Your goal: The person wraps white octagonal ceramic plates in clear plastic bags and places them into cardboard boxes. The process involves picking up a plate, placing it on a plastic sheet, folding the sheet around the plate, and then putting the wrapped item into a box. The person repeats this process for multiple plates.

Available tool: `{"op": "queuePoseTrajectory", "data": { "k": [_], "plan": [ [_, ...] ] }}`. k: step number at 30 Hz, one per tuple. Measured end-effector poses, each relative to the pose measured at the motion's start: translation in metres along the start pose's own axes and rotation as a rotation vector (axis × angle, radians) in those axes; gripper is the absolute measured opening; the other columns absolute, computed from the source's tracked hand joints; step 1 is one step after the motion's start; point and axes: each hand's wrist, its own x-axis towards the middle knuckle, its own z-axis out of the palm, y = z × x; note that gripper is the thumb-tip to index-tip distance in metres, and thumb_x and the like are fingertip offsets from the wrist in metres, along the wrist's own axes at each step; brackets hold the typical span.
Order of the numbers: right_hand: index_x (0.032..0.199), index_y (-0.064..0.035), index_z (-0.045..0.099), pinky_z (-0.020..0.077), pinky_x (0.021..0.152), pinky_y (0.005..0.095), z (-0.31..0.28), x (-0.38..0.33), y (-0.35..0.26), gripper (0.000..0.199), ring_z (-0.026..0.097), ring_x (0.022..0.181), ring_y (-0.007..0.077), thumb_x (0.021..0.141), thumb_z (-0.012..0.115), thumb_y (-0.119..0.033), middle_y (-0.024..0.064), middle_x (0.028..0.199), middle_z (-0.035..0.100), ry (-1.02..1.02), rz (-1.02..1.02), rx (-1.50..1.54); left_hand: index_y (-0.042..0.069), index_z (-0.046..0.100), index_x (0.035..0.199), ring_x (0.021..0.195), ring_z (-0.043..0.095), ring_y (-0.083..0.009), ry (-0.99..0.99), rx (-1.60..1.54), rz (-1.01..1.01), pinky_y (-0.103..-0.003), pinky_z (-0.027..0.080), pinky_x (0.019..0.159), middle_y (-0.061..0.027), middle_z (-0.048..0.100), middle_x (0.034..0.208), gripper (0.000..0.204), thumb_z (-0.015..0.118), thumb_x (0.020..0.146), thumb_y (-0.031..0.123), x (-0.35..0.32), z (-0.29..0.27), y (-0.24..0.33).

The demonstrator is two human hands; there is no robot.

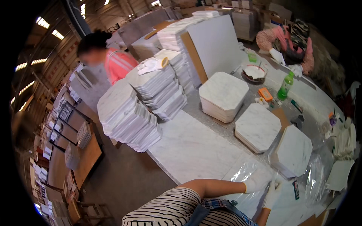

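Observation:
Both my hands wear white gloves and are close together over a pale marble work surface (196, 139). My left hand (257, 184) reaches in over clear plastic film (247, 169); its fingers blend into the white behind them. Just to its right is my right hand (272, 193), its fingers bent and drawn together; whatever is between them is too small to make out. A dark green cutter-like tool (296, 190) lies right of that hand. Beyond the hands stands a short stack of octagonal marble tiles (292, 150), with more clear film (315, 177) bunched beside it.
Two more octagonal tile stacks (258, 126) (224, 92) stand farther back. Tall tile stacks (126, 113) line the left edge, a glove (151, 66) on one. A green bottle (285, 86), orange box (265, 94) and bowl (254, 72) sit at right. Two people (120, 64) (286, 43) are nearby.

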Motion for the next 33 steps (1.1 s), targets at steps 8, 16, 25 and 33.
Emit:
{"op": "queuePoseTrajectory", "data": {
  "k": [8, 16, 25, 33],
  "plan": [
    [0.122, -0.0020, 0.062, 0.0479, 0.093, 0.0308, -0.023, 0.009, -0.040, 0.030, 0.059, 0.100, 0.0152, 0.095, 0.067, -0.016, 0.0058, 0.108, 0.065, 0.268, -0.147, 0.050, 0.008, 0.064, 0.119, 0.116, 0.052, -0.0401, -0.198, 0.025, 0.028, -0.050, 0.044, 0.097, -0.0199, 0.055, 0.124, 0.037, 0.058, 0.093, 0.034, 0.012, -0.029, 0.011],
    [0.124, -0.0073, 0.063, 0.0523, 0.091, 0.0389, -0.086, 0.041, -0.015, 0.034, 0.068, 0.100, 0.0289, 0.091, 0.067, -0.015, 0.0137, 0.112, 0.070, 0.500, -0.260, -0.385, 0.012, 0.057, 0.136, 0.117, 0.048, -0.0406, -0.278, 0.146, 0.059, -0.051, 0.041, 0.097, -0.0236, 0.051, 0.130, 0.054, 0.060, 0.092, 0.042, 0.019, -0.024, 0.021],
    [0.128, -0.0121, 0.063, 0.0468, 0.098, 0.0476, -0.144, 0.061, -0.004, 0.043, 0.062, 0.113, 0.0356, 0.087, 0.071, -0.024, 0.0150, 0.123, 0.067, 0.153, -0.162, -0.872, 0.011, 0.056, 0.136, 0.108, 0.049, -0.0376, -0.254, 0.222, 0.066, -0.049, 0.040, 0.091, -0.0203, 0.052, 0.118, 0.056, 0.060, 0.091, 0.044, 0.025, -0.019, 0.023],
    [0.128, -0.0123, 0.063, 0.0498, 0.095, 0.0453, -0.127, 0.038, -0.031, 0.037, 0.061, 0.112, 0.0365, 0.093, 0.066, -0.022, 0.0139, 0.118, 0.067, 0.112, -0.443, -0.792, 0.008, 0.059, 0.124, 0.108, 0.049, -0.0387, -0.156, 0.146, 0.078, -0.050, 0.039, 0.092, -0.0207, 0.054, 0.118, 0.043, 0.060, 0.092, 0.037, 0.028, -0.019, 0.020]
  ]
}}
